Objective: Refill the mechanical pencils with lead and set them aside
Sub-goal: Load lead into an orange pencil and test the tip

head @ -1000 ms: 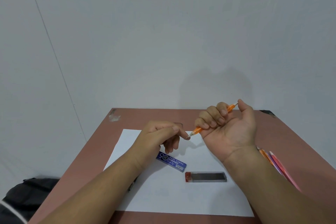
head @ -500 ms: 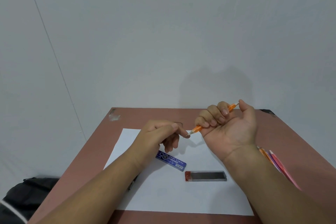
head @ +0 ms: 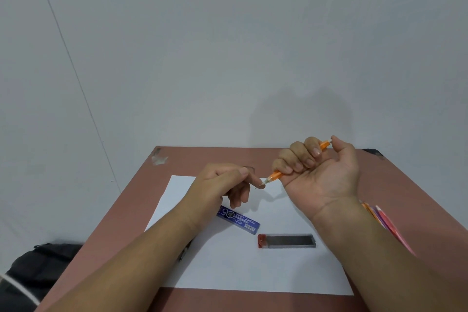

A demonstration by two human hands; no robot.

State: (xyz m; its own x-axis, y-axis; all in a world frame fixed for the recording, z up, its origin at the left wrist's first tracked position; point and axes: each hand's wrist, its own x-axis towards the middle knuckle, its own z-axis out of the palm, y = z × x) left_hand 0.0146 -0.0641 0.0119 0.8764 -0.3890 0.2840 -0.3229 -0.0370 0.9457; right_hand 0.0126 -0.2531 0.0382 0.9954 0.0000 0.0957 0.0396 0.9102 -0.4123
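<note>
The right hand [head: 316, 167] is fisted round an orange pencil [head: 274, 175] (thumb on its top end), tip poking out below the little finger. The left hand [head: 222, 182] pinches a thin lead [head: 258, 187] just beside that tip, above the paper [head: 228, 268].

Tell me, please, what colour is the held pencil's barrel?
Orange pencil, in the head view.

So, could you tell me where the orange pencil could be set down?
Free: the sheet's near strip, below the clear lead case, and bare table right of the right hand. Crowded: around the blue lead box and the pencil bundle.
</note>
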